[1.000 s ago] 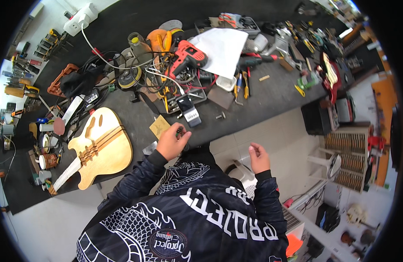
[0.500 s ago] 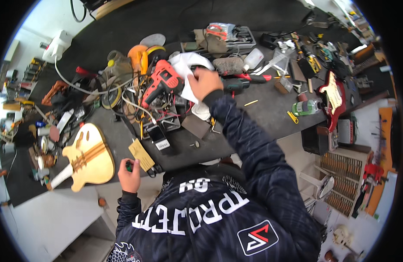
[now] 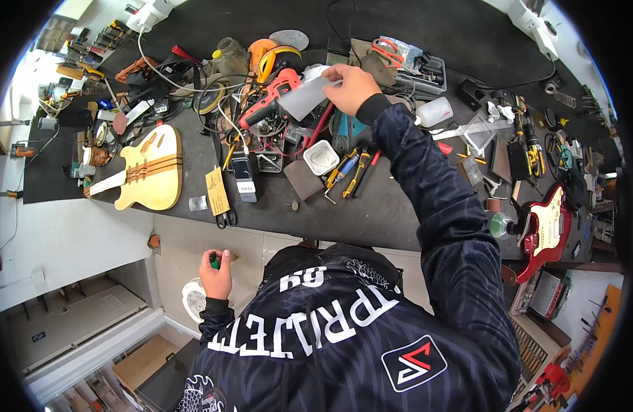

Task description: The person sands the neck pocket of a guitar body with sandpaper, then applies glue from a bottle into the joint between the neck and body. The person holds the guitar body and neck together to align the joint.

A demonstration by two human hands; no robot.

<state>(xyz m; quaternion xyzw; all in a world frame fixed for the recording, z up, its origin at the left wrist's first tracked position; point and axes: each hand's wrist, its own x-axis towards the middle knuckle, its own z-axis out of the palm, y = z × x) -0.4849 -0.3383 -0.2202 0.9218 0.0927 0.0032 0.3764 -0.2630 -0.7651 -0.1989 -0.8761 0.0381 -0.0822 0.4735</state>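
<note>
My right hand (image 3: 354, 88) reaches over the cluttered bench and pinches the edge of a white sheet (image 3: 308, 96), which looks like paper. Beneath and beside the sheet lies a red and black power tool (image 3: 268, 103). A square white tub (image 3: 321, 158) and several yellow-and-black hand tools (image 3: 357, 173) are closer to me. My left hand (image 3: 217, 276) is low, in front of the bench edge, its fingers closed round a small green and black object (image 3: 214, 260). Most of that object is hidden in the fist.
A pale wooden guitar body (image 3: 150, 168) lies at the bench's left; a red electric guitar (image 3: 544, 230) is at the right. A tan card (image 3: 218, 192), a phone-like black device (image 3: 241, 169), a white bottle (image 3: 434, 111) and a tool tray (image 3: 426, 79) stand between them. Cables cross the clutter.
The view has shifted, with more floor showing. My right hand has lifted and turned the white sheet, uncovering more of the tub and the hand tools. My left hand keeps its green object.
</note>
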